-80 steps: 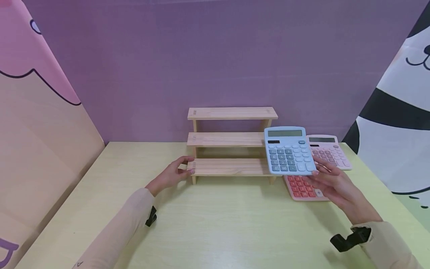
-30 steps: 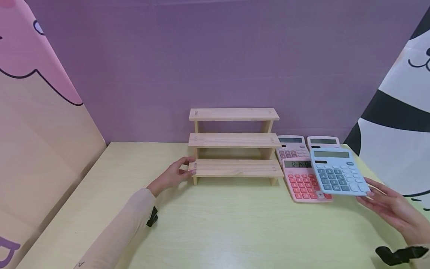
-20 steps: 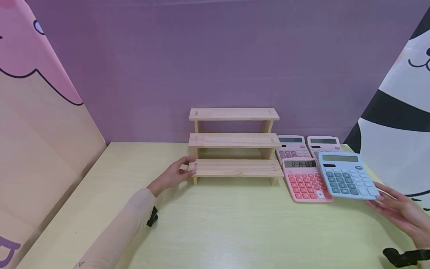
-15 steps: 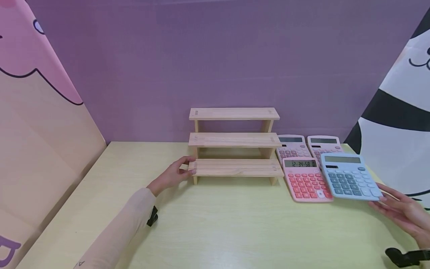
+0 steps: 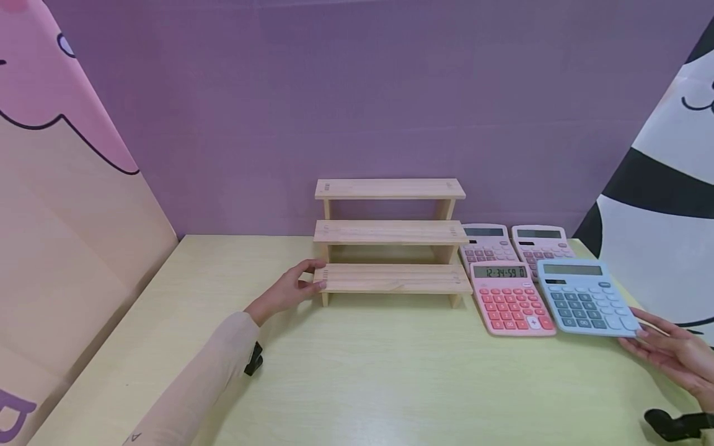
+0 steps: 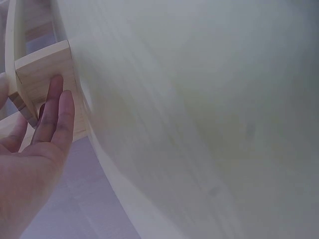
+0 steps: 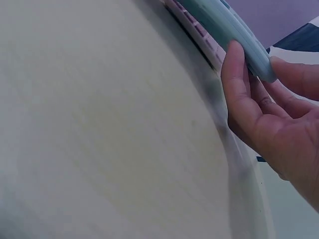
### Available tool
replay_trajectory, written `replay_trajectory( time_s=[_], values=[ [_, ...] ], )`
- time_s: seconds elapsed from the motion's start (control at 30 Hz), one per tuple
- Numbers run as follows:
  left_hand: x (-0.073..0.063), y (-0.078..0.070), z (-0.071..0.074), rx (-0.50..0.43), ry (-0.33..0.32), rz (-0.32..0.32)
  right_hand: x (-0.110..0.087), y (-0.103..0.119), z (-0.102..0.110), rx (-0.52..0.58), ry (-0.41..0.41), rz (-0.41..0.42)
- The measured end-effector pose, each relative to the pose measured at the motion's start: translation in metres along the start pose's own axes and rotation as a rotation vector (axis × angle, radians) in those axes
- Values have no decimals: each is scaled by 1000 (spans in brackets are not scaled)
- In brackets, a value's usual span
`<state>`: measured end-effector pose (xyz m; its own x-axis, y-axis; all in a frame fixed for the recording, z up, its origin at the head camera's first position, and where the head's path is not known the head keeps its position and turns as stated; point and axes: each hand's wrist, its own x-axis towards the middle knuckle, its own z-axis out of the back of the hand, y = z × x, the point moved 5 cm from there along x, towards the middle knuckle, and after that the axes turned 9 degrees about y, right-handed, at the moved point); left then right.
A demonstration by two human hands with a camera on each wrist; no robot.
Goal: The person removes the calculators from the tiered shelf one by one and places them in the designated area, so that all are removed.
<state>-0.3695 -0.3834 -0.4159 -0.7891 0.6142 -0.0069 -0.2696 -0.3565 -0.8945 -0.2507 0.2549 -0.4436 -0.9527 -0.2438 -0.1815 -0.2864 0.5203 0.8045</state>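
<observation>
In the head view my right hand (image 5: 672,353) pinches the lower right corner of a blue calculator (image 5: 588,303). The right wrist view has the thumb on one face of this calculator (image 7: 244,42) and the fingers beneath, its edge tilted above the table. At the middle stands a three-tier wooden shelf (image 5: 393,279), its steps bare. My left hand (image 5: 287,290) holds the left end of the lowest step, thumb in front. In the left wrist view, two fingers of the left hand (image 6: 37,154) lie against the shelf's side panel (image 6: 47,74), below the board.
A pink calculator (image 5: 510,303) with red keys lies just left of the blue one, its display lit. Behind are two paler pink calculators, one at left (image 5: 488,248) and one at right (image 5: 538,244). A purple backdrop (image 5: 390,93) rises behind the pale table (image 5: 362,378).
My right hand has carried the blue calculator from beside the shelf to the right and down, uncovering the pink calculators. My left hand has stayed on the lowest step.
</observation>
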Motion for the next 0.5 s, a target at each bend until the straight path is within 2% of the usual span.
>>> replay_trajectory(
  time_s=[0.3,0.5],
  values=[
    [1,1,0,-3,-16,7,1,0,-6,-41,39,-8],
    [1,0,0,2,-22,23,2,2,-6,-61,31,-39]
  ],
)
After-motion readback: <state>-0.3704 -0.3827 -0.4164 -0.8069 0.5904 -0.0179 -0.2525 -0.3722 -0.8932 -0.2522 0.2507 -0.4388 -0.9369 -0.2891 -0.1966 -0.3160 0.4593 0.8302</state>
